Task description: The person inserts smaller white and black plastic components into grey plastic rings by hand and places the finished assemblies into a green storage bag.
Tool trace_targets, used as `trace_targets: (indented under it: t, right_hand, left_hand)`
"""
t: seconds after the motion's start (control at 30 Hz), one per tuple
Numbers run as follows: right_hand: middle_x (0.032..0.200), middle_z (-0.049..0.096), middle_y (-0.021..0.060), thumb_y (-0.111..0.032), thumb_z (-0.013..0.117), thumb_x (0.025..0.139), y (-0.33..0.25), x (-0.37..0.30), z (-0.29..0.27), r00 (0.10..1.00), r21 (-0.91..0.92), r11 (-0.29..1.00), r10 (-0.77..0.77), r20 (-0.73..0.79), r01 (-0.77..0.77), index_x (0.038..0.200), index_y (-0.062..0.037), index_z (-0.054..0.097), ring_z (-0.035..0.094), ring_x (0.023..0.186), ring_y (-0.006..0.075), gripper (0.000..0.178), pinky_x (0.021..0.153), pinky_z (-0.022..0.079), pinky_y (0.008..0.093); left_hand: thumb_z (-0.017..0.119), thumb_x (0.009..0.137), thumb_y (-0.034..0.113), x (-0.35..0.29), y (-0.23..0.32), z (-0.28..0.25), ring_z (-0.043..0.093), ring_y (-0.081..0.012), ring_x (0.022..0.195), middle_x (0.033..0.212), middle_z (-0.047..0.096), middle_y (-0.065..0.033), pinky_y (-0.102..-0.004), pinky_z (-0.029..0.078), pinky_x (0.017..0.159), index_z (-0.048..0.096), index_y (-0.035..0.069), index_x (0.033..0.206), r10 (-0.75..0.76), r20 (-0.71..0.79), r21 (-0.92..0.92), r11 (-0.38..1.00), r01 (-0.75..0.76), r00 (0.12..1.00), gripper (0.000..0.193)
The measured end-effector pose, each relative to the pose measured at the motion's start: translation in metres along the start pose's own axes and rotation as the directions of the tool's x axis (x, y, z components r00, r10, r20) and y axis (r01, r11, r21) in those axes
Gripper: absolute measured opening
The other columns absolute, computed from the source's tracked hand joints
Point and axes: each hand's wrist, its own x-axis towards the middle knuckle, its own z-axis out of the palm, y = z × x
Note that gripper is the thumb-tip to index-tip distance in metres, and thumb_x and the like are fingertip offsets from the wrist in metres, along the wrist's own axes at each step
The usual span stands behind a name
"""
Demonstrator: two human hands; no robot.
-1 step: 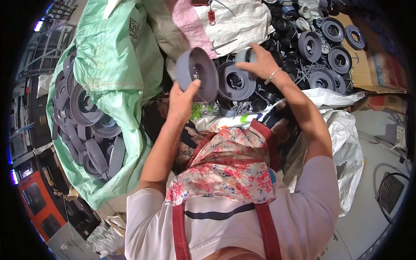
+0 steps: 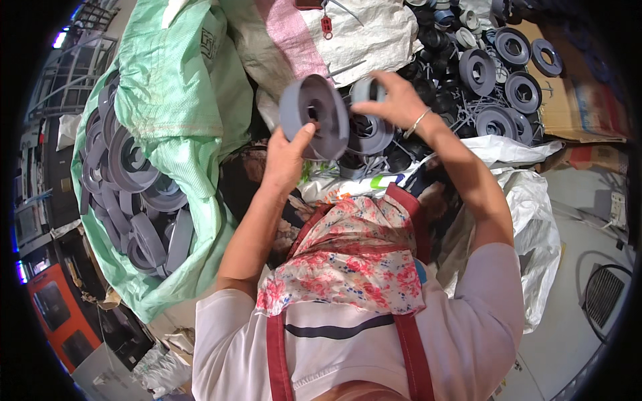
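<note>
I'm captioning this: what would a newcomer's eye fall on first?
The large grey dished ring in the left hand, upper middle, with a smaller grey ring in the right hand beside it. Next, the mint-green woven sack at left, holding more grey parts, and the floral apron at centre.

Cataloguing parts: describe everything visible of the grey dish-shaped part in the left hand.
The grey dish-shaped part is round, apparently smooth plastic, with a tall outer wall, recessed face and central opening; detail inside the opening is too small to make out. No break shows. It stands tilted on edge, face turned rightward, raised to the right of the green sack. The left hand grips its lower left, thumb over the face.
</note>
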Motion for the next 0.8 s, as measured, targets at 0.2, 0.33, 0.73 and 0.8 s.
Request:
trace_targets:
  t: [0.2,0.33,0.73,0.8]
  right_hand:
    - [0.109,0.046,0.0210,-0.039,0.073,0.061,-0.075,-0.044,0.004,0.974,-0.035,0.984,-0.164,0.158,0.172,0.122,-0.0002,0.042,0.045,0.102,0.0356,0.079,0.089,0.040,0.0392]
    - [0.103,0.047,0.0164,-0.021,0.076,0.057,-0.087,-0.061,0.001,0.865,-0.171,0.850,-0.473,0.170,0.499,0.115,-0.0017,0.044,0.046,0.097,0.0346,0.069,0.083,0.044,0.0400]
    - [0.077,0.056,0.0192,-0.051,0.062,0.073,-0.089,-0.069,0.019,0.939,0.432,0.857,0.151,0.309,-0.280,0.102,0.0092,0.049,0.057,0.062,0.0266,0.068,0.054,0.050,0.0311]
    - [0.070,0.058,0.0217,-0.062,0.053,0.076,-0.084,-0.064,0.015,0.643,0.457,0.512,0.275,0.715,-0.728,0.102,0.0147,0.047,0.058,0.049,0.0238,0.082,0.042,0.048,0.0299]
  left_hand:
    - [0.055,0.086,0.016,-0.031,0.007,0.015,0.058,-0.0173,0.091,0.105,0.056,-0.0102,-0.0337,0.050,0.079,0.046,-0.003,0.115,-0.029,0.154,-0.307,0.949,0.076,0.988,0.036]
    - [0.056,0.086,0.018,-0.048,0.020,0.006,0.058,-0.0181,0.091,0.104,0.056,-0.0104,-0.0359,0.050,0.081,0.046,-0.004,0.115,-0.100,0.236,-0.257,0.953,0.161,0.967,0.037]
    - [0.063,0.082,0.020,-0.072,0.011,0.007,0.056,-0.0171,0.095,0.107,0.055,-0.0094,-0.0318,0.046,0.084,0.044,-0.004,0.116,0.028,0.239,-0.162,0.987,0.012,0.971,0.046]
    - [0.063,0.082,0.018,-0.070,0.009,0.004,0.055,-0.0166,0.094,0.106,0.055,-0.0096,-0.0301,0.045,0.082,0.045,-0.002,0.114,0.075,0.153,-0.078,0.995,-0.064,0.985,0.043]
